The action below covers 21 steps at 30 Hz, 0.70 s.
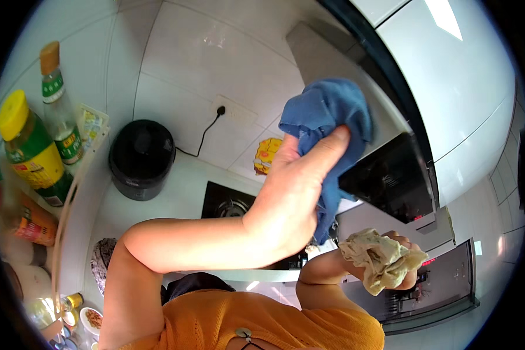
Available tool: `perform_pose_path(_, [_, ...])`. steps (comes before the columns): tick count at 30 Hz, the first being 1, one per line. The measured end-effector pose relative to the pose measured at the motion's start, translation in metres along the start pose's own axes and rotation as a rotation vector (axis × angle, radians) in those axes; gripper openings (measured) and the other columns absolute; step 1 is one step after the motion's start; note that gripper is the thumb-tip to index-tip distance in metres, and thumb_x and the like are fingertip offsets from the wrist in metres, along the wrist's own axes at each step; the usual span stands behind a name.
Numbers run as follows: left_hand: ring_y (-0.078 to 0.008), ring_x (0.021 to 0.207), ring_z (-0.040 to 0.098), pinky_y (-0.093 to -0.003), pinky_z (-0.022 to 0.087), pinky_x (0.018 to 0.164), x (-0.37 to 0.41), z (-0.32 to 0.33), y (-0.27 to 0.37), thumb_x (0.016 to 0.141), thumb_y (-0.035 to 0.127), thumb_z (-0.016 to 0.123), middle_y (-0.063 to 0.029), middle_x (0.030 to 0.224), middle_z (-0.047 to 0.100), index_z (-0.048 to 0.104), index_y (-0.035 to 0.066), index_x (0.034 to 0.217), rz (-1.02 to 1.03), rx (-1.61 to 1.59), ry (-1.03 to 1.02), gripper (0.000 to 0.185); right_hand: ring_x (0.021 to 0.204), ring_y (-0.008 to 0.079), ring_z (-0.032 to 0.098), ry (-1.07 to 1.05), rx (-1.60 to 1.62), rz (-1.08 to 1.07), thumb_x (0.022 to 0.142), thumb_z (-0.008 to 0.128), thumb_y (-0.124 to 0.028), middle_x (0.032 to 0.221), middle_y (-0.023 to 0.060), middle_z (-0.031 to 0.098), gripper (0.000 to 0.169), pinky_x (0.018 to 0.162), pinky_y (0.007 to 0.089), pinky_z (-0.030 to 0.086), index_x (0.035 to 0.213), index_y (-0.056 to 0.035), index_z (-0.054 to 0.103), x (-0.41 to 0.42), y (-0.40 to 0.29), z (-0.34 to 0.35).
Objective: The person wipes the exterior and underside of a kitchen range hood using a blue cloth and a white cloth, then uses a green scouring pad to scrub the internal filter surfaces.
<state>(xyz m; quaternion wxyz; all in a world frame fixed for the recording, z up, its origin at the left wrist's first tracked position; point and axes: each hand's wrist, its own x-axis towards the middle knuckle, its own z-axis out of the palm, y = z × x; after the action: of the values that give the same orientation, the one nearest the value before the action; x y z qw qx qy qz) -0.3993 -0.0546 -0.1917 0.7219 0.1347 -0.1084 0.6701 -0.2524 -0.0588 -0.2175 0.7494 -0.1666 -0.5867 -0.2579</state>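
Note:
My left hand (293,188) is raised in front of me, shut on a bunched blue cloth (332,109); its thumb presses on the fabric and a loose end hangs below. The blue cloth is in front of the grey-and-black range hood (389,175); whether it touches the hood I cannot tell. Lower and to the right, my right hand (404,262) is shut on a crumpled cream cloth (378,260), which hides most of its fingers.
A black gas hob (229,205) lies on the counter below, partly behind my left arm. Left of it stands a black lidded appliance (142,153) near a corded wall plug (221,110). A shelf (68,205) at far left holds several bottles. White cabinets (463,100) are at upper right.

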Motion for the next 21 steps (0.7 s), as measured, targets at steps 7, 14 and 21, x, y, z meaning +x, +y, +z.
perform_pose_path(7, [-0.0136, 0.088, 0.06, -0.029, 0.049, 0.08, 0.059, 0.016, -0.01, 0.088, 0.008, 0.06, -0.0029, 0.098, 0.063, 0.057, 0.009, 0.105, -0.035, 0.197, 0.123, 0.017, 0.085, 0.0179, 0.054, -0.098, -0.135, -0.204, 0.084, 0.065, -0.025, 0.102, 0.011, 0.046, 0.04, 0.065, 0.0266, 0.045, 0.108, -0.0068, 0.04, 0.083, 0.007, 0.01])
perform_pose_path(14, [-0.0238, 0.096, 0.06, -0.0381, 0.048, 0.088, 0.159, -0.027, 0.019, 0.086, 0.008, 0.057, -0.0135, 0.105, 0.063, 0.059, 0.003, 0.108, -0.051, 0.253, 0.225, 0.022, 0.095, 0.0246, 0.056, -0.082, 0.192, 0.053, 0.083, 0.065, -0.031, 0.112, 0.0207, 0.048, 0.054, 0.07, 0.0307, 0.052, 0.121, -0.0036, 0.038, 0.091, 0.031, 0.027])
perform_pose_path(21, [-0.0292, 0.097, 0.059, -0.0441, 0.049, 0.085, 0.277, -0.06, 0.038, 0.081, 0.001, 0.059, -0.0161, 0.111, 0.061, 0.057, 0.001, 0.112, -0.133, 0.192, 0.262, 0.031, 0.108, 0.0319, 0.056, -0.04, 0.3, 0.184, 0.081, 0.065, -0.036, 0.123, 0.0294, 0.047, 0.071, 0.076, 0.0348, 0.057, 0.134, -0.0025, 0.033, 0.109, 0.037, 0.008])
